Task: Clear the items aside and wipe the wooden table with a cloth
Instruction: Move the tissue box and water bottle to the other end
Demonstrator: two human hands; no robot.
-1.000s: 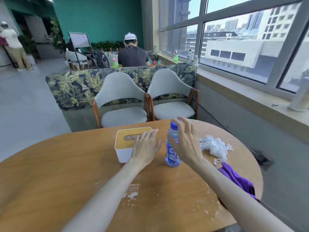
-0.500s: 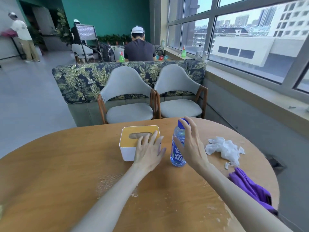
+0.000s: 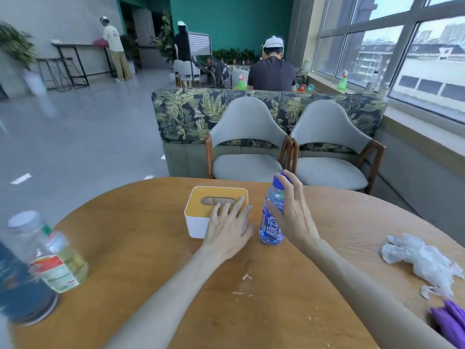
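Observation:
A round wooden table (image 3: 141, 248) carries a white tissue box with a yellow lid (image 3: 214, 207) and a blue-capped water bottle (image 3: 270, 222) standing next to it. My left hand (image 3: 227, 230) lies flat over the box's near right corner, fingers spread on the lid. My right hand (image 3: 293, 215) is against the bottle, thumb across its front and fingers up behind it to the cap. A purple cloth (image 3: 450, 321) lies at the table's right edge. White crumbs and smears (image 3: 245, 280) mark the wood between my forearms.
Crumpled white paper (image 3: 422, 260) lies on the right of the table. A clear oil bottle (image 3: 57, 263) and a dark can (image 3: 20, 285) stand at the left edge. Two grey chairs (image 3: 246, 152) face the table's far side, with a person seated beyond the sofa.
Both hands have moved forward: the left now rests on the tissue box and the right has closed in around the bottle. The view has swung left, bringing the oil bottle and can into sight.

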